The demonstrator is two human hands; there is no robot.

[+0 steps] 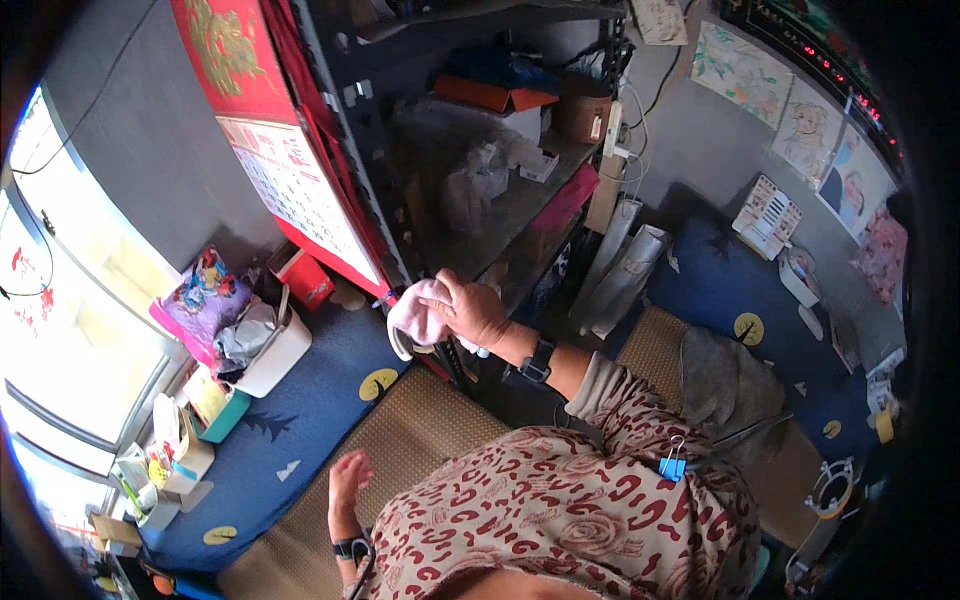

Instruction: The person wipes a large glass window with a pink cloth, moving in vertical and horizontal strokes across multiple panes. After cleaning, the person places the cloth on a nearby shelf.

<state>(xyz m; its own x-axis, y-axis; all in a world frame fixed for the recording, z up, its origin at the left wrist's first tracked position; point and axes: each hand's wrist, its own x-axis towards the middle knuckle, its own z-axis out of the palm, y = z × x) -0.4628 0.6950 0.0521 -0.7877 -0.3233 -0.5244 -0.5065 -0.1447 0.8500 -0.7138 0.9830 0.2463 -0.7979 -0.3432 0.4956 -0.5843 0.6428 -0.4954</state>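
My right hand (474, 309) grips a pale pink cloth (421, 313) at the front corner post of a dark metal shelving rack (409, 247). The cloth lies against the post, just below the lower corner of a red wall calendar (300, 187); part of it is hidden behind my fingers. A whitish curved edge shows under the cloth, too covered to name. My left hand (350, 474) hangs over the brown woven mat (420, 427), holding nothing, its fingers loosely bent and apart.
A white bin (277, 356) with bags and a teal container (227, 416) stand on the blue patterned cover (300, 420) by the window. Foil-wrapped rolls (630, 274) lean beside the rack. Grey fabric (727, 382) lies on the right. A power strip (614, 127) with cables hangs on the rack's side.
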